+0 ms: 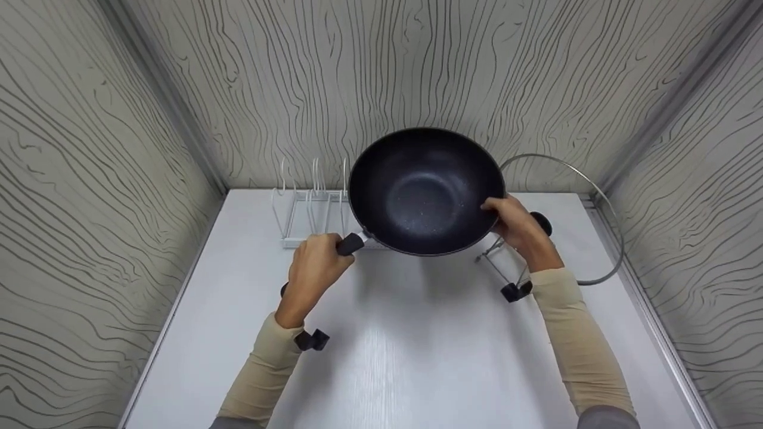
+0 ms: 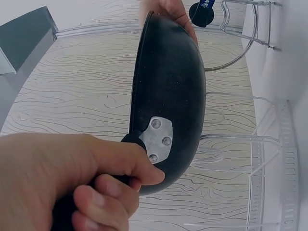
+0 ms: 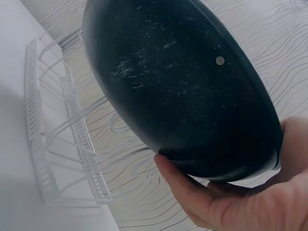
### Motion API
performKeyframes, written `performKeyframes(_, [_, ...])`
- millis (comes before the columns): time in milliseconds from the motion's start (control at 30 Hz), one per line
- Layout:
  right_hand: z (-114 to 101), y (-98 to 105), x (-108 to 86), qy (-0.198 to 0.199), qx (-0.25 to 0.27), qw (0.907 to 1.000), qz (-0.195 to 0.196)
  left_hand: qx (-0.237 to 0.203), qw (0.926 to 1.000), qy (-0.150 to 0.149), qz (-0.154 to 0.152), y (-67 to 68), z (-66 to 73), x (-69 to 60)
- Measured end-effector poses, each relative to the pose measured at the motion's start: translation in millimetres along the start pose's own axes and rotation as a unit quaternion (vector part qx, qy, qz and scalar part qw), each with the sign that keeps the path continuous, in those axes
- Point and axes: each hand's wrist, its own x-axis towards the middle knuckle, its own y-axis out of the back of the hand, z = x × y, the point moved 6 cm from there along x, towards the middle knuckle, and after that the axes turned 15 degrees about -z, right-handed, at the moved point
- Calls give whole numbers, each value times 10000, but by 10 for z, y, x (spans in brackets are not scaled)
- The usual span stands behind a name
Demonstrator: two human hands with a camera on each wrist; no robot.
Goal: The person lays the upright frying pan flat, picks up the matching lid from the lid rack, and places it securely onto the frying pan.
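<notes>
A black wok is held up above the table, its inside facing the head camera. My left hand grips its black handle; in the left wrist view the thumb lies along the handle near the riveted metal bracket. My right hand holds the opposite rim, thumb on the inside; in the right wrist view its fingers lie against the dark underside. Behind the wok stands a white wire rack, partly hidden by it.
At the right, a glass lid with a metal rim and black knob stands by a wire stand with black feet, partly behind my right arm. Wood-patterned walls enclose the white table at the back and sides.
</notes>
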Motion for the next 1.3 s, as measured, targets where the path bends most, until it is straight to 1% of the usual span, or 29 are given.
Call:
performKeyframes(200, [-37, 30, -8, -85, -283, 9995, 57, -68, 9999, -16, -92, 13, -42, -21])
performKeyframes(400, [-96, 59, -24, -62, -1015, 9947, 142, -113, 9998, -31, -170, 35, -74, -62])
performKeyframes(533, [-108, 102, -32, -54, -1342, 9907, 223, -70, 9998, -84, -167, 59, -95, -86])
performKeyframes(700, [-113, 104, -68, 48, -1537, 9878, 242, 114, 9998, -85, -127, 87, -122, -101])
performKeyframes(800, [-115, 90, -95, 127, -1627, 9862, 274, 195, 9997, -137, -85, 99, -134, -102])
performKeyframes(967, [-75, 54, -163, 173, -1808, 9830, 268, 302, 9994, -158, -43, 110, -161, -113])
performKeyframes(1067, [-47, 32, -216, 228, -1849, 9822, 247, 379, 9992, -131, -35, 110, -176, -121])
performKeyframes(1200, [-37, 8, -276, 439, -1809, 9822, 242, 438, 9990, -90, 25, 116, -187, -122])
performKeyframes(1300, [-32, -2, -312, 556, -1776, 9822, 266, 494, 9988, -5, 55, 114, -193, -122])
